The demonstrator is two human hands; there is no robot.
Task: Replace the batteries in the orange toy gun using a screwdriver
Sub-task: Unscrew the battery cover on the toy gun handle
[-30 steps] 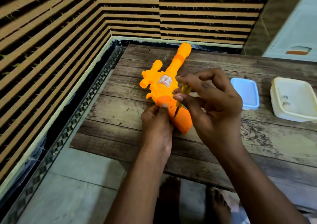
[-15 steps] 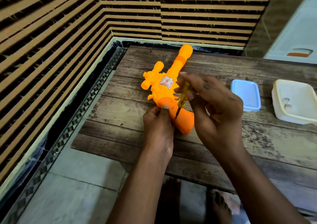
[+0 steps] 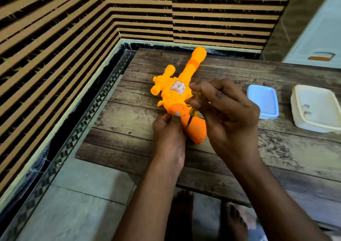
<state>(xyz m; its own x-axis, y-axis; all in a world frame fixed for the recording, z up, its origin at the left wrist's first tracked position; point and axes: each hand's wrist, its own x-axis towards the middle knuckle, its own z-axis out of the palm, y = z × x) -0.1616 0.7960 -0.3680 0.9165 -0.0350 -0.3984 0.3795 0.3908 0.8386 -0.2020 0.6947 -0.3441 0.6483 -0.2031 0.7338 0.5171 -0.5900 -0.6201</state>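
Observation:
The orange toy gun (image 3: 177,94) lies on the wooden table (image 3: 129,118), barrel pointing away toward the wall and grip toward me. My left hand (image 3: 168,131) grips the near side of the gun's grip, thumb pressed on top. My right hand (image 3: 227,115) pinches a small yellow-handled screwdriver (image 3: 193,109) between thumb and fingers. The screwdriver slants down and left, and its metal tip touches the grip's upper face at a small dark spot. My fingers hide most of the handle.
A pale blue lid (image 3: 263,101) and a cream plastic box (image 3: 316,108) lie on the table to the right. Striped walls close in the table's left and far sides. A floor gap runs along the left edge. Bare feet (image 3: 232,220) show below the near edge.
The view has shifted slightly. My right hand's fingers have changed their hold on the screwdriver handle, as in turning it, while the tip stays on the grip. My left hand holds still.

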